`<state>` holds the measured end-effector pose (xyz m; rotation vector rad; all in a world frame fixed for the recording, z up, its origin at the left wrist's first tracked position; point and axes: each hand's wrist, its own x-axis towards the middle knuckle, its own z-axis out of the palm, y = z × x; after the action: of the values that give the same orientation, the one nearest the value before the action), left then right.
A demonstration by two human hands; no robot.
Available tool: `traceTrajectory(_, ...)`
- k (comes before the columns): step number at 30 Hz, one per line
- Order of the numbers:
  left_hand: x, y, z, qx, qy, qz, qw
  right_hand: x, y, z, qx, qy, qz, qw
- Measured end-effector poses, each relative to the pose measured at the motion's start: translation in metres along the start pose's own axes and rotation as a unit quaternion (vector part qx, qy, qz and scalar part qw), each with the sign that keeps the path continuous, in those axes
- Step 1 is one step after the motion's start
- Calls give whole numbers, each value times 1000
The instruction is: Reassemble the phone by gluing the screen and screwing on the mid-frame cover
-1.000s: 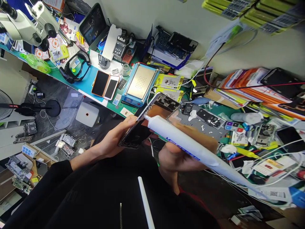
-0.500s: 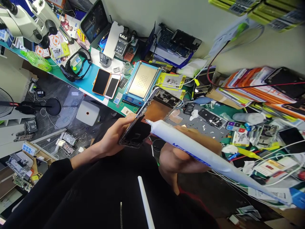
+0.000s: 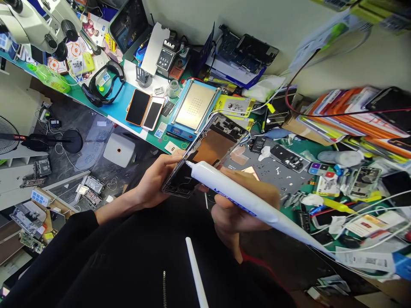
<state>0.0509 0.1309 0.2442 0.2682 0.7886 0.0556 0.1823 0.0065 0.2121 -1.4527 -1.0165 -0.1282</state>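
Note:
My left hand (image 3: 157, 177) grips the lower left edge of an opened phone frame (image 3: 213, 145), which is tilted and shows its bare inside with a copper-coloured area in the middle. In my right hand (image 3: 239, 209) is a long white tube (image 3: 237, 188) with blue lettering, its fingers wrapped round the body. The tube's narrow nozzle points left and lies at or just above the phone frame's near left edge, close to my left thumb. Whether the tip touches the frame I cannot tell. The tube hides part of the frame's lower half.
A metal-topped heating plate (image 3: 195, 105) stands behind the phone frame. Two phones (image 3: 138, 107) lie left of it, near a black headset (image 3: 104, 85) and a microscope (image 3: 48, 30). Phone parts and cables clutter the right bench around a grey mat (image 3: 276, 179).
My right hand has moved left with the tube, bringing its nozzle from over the frame's middle to its left edge. My left hand still holds the phone frame.

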Motion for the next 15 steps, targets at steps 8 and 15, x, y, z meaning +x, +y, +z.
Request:
traceTrajectory(8, -1, 4, 8, 12, 8, 10, 1000, -2, -2, -2, 30, -35, 4, 999)
traceTrajectory(15, 1, 6, 11, -9, 7, 3, 1000, -2, -4, 0, 25, -39, 12, 999)
